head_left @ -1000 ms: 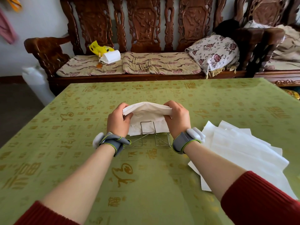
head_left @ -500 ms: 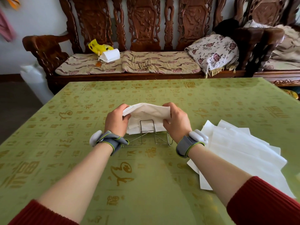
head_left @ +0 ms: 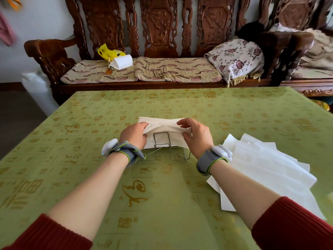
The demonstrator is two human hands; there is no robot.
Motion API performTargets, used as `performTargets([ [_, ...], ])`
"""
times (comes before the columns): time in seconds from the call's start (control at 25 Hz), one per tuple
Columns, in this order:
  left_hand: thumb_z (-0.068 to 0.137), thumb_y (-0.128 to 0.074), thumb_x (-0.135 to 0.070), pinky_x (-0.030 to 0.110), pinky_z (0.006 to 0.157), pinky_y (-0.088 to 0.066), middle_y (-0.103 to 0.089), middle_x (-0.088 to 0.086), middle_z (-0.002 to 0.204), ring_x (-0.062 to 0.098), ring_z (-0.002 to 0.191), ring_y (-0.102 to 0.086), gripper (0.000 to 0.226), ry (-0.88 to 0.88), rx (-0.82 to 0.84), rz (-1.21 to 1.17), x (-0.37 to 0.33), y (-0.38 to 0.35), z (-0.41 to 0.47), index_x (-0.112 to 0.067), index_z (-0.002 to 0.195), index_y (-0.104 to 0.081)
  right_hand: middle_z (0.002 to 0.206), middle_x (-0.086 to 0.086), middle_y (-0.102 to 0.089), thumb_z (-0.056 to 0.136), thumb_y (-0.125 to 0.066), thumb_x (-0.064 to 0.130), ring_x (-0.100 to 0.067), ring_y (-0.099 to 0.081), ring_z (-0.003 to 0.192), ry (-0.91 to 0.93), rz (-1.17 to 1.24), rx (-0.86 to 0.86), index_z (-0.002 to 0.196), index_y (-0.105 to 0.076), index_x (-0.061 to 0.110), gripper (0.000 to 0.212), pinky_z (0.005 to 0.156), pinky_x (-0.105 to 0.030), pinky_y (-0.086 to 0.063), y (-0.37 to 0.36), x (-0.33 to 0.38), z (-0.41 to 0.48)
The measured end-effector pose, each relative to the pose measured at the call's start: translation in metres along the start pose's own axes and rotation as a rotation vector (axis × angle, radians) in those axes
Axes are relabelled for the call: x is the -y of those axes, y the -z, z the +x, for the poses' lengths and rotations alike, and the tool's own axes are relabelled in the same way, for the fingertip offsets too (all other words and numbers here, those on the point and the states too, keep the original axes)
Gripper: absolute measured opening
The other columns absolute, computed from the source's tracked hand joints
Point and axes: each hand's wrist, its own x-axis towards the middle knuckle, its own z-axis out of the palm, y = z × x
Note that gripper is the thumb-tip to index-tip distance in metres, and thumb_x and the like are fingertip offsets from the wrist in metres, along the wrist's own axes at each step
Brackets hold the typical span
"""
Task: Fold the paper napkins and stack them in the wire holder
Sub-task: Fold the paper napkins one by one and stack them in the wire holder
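Note:
A thin wire holder (head_left: pixel 166 153) stands in the middle of the green table. A bundle of folded white napkins (head_left: pixel 163 129) sits in it, behind its upright front loop. My left hand (head_left: pixel 134 135) grips the bundle's left end and my right hand (head_left: pixel 195 135) pinches its right end, thumbs toward me. A loose pile of unfolded white napkins (head_left: pixel 266 170) lies fanned out on the table to the right, partly under my right forearm.
The table (head_left: pixel 72 177) wears a green cloth with gold characters. Behind it runs a carved wooden bench (head_left: pixel 162 33) with cushions, a floral pillow (head_left: pixel 236 58), a yellow bag (head_left: pixel 108 51) and a white packet (head_left: pixel 121 61).
The napkin bundle has gone lower into the holder and spread wider. Both hands have shifted outward to its ends and my fingers sit less bunched over its top.

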Motion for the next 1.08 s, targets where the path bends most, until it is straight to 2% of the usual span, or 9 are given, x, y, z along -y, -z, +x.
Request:
performTargets([
  [0.12,0.080,-0.051,-0.007,0.034,0.074,-0.038,-0.068,0.008,0.099,0.033,0.097,-0.060,0.028,0.015,0.020,0.033,0.006,0.001,0.000,-0.025,0.098,-0.062,0.098,0.007,-0.068,0.078,-0.057,-0.002,-0.008,-0.054,0.082,0.001,0.016,-0.055,0.101,-0.066,0.022,0.035,0.078,-0.031,-0.050,-0.001,0.000,0.004],
  [0.28,0.083,-0.053,-0.012,0.034,0.077,-0.041,-0.068,0.008,0.099,0.032,0.098,-0.061,0.025,-0.028,0.061,0.081,0.008,-0.001,0.002,-0.024,0.103,-0.061,0.103,0.002,-0.066,0.078,-0.054,0.002,-0.021,-0.057,0.093,-0.042,-0.153,0.073,0.106,-0.064,0.025,0.037,0.075,-0.033,-0.048,-0.005,0.003,0.009],
  [0.4,0.077,-0.065,-0.017,0.035,0.072,-0.047,-0.064,0.008,0.095,0.033,0.091,-0.060,0.020,-0.031,-0.163,-0.075,0.012,-0.001,-0.003,-0.020,0.097,-0.064,0.118,-0.005,-0.055,0.079,-0.060,0.008,-0.029,-0.049,0.105,-0.018,-0.180,-0.030,0.102,-0.069,0.021,0.028,0.088,-0.029,-0.038,-0.007,0.001,0.008],
  [0.48,0.070,-0.071,-0.014,0.033,0.079,-0.044,-0.057,0.009,0.101,0.032,0.095,-0.055,0.019,-0.055,-0.318,-0.178,0.016,0.000,0.000,-0.014,0.088,-0.068,0.133,-0.008,-0.046,0.079,-0.063,0.013,-0.030,-0.042,0.119,-0.065,-0.209,-0.019,0.100,-0.072,0.020,0.025,0.099,-0.029,-0.029,-0.007,-0.002,0.010],
  [0.56,0.067,-0.073,-0.013,0.031,0.086,-0.040,-0.055,0.013,0.110,0.032,0.106,-0.052,0.017,-0.025,-0.219,-0.278,0.019,0.003,0.006,-0.007,0.083,-0.068,0.134,-0.007,-0.052,0.076,-0.063,0.017,-0.022,-0.041,0.127,-0.110,-0.217,0.123,0.103,-0.072,0.023,0.029,0.101,-0.025,-0.030,-0.009,-0.005,0.013],
  [0.68,0.068,-0.067,-0.013,0.033,0.071,-0.042,-0.065,0.011,0.092,0.033,0.095,-0.060,0.012,0.033,0.117,-0.368,0.017,0.006,0.013,-0.010,0.079,-0.063,0.128,-0.007,-0.056,0.072,-0.064,0.016,-0.020,-0.046,0.125,-0.142,-0.172,0.178,0.105,-0.072,0.024,0.035,0.096,-0.022,-0.035,-0.012,-0.005,0.013],
  [0.8,0.068,-0.067,-0.011,0.035,0.075,-0.047,-0.067,0.012,0.098,0.032,0.095,-0.061,0.024,0.040,0.119,-0.391,0.017,0.001,0.014,-0.010,0.092,-0.068,0.127,-0.007,-0.057,0.073,-0.064,0.012,-0.021,-0.039,0.133,-0.136,-0.147,0.152,0.106,-0.072,0.021,0.034,0.099,-0.020,-0.033,-0.013,-0.003,0.016],
  [0.92,0.067,-0.076,-0.010,0.030,0.088,-0.043,-0.058,0.010,0.121,0.028,0.117,-0.053,0.040,0.039,0.164,-0.426,0.023,0.001,0.019,-0.012,0.105,-0.067,0.087,0.004,-0.053,0.075,-0.064,0.011,-0.027,-0.054,0.112,-0.171,-0.129,0.252,0.101,-0.073,0.020,0.029,0.074,-0.019,-0.032,-0.011,0.000,0.021],
  [1.08,0.068,-0.078,-0.003,0.026,0.075,-0.045,-0.066,0.006,0.092,0.019,0.087,-0.060,0.031,0.130,0.215,-0.590,0.026,0.002,0.018,-0.013,0.094,-0.065,0.091,-0.002,-0.052,0.077,-0.063,0.016,-0.026,-0.053,0.101,-0.132,-0.223,0.248,0.102,-0.073,0.022,0.027,0.073,-0.020,-0.026,-0.012,-0.002,0.022],
])
